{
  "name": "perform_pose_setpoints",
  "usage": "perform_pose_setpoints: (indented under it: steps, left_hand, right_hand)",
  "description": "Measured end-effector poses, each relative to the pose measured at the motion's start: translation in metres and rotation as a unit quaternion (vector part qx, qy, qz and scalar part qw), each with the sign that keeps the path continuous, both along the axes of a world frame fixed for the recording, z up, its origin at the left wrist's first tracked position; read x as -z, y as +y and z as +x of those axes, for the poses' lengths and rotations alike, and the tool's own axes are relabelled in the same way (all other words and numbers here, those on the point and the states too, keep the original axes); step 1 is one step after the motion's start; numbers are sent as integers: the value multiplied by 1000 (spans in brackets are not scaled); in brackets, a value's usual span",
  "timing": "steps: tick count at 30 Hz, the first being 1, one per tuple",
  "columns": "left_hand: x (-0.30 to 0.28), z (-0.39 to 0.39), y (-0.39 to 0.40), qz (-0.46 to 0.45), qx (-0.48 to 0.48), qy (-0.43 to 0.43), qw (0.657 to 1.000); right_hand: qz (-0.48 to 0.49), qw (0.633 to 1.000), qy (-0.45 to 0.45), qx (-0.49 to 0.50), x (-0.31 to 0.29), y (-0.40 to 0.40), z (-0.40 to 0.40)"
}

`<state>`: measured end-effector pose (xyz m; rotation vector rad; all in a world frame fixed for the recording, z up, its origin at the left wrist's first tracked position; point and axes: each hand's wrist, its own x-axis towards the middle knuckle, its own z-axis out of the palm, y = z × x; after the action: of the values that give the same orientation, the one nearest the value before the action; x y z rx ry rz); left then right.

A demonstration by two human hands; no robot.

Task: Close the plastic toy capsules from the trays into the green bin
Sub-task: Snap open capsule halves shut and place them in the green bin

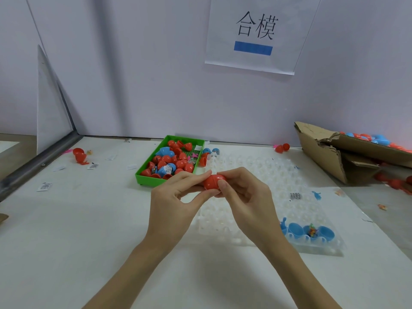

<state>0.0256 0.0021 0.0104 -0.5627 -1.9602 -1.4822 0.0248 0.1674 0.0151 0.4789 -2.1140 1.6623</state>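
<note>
Both hands, left hand (171,195) and right hand (243,192), pinch the red capsule (214,181) lying sideways; the green bin (145,175) sits ahead-left, nearer the left.

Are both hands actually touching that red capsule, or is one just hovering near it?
Touching. The head view shows the left hand pinching the red capsule from its left side, and the right hand gripping its right end with fingertips and thumb.

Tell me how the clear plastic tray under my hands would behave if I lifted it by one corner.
The clear tray looks thin, so it would probably flex. Likely light. The blue capsule halves at its near edge might tip out.
</note>
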Motion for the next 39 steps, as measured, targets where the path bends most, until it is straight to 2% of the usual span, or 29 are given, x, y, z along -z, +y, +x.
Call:
perform_pose_setpoints:
  steps: [27, 30, 36, 39]
  left_hand:
    - [5, -6, -3, 7, 27, -11, 1000]
    - [6, -7, -3, 9, 33, -25, 999]
    - [13, -8, 0, 24, 30, -33, 999]
    - [14, -7, 3, 37, 19, -38, 998]
  right_hand:
    - [-109, 986, -102, -71, -9, 5, 3]
    - [-80, 992, -81, -55, -6, 4, 2]
    - [37, 998, 8, 45, 5, -5, 2]
    - [54, 995, 33, 78, 4, -6, 3]
